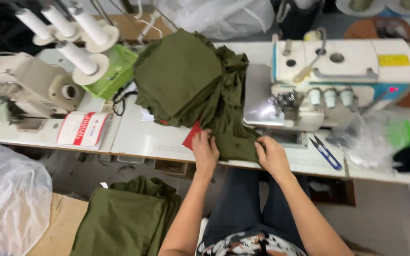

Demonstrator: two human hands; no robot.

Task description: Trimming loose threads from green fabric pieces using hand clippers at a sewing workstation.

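The olive-green cut fabric piece (231, 137) is lying at the front edge of the white sewing table (143, 140), just before the white overlock machine (338, 80), and the left hand (205, 151) is pressing it with fingers curled down while the right hand (272, 156) is pinching its right edge. Hanging partly over the edge, it is looking liable to slide off, or to drag down the heaped olive-green fabric stack (181, 76) behind, and the small red card (191, 136) could get swept away.
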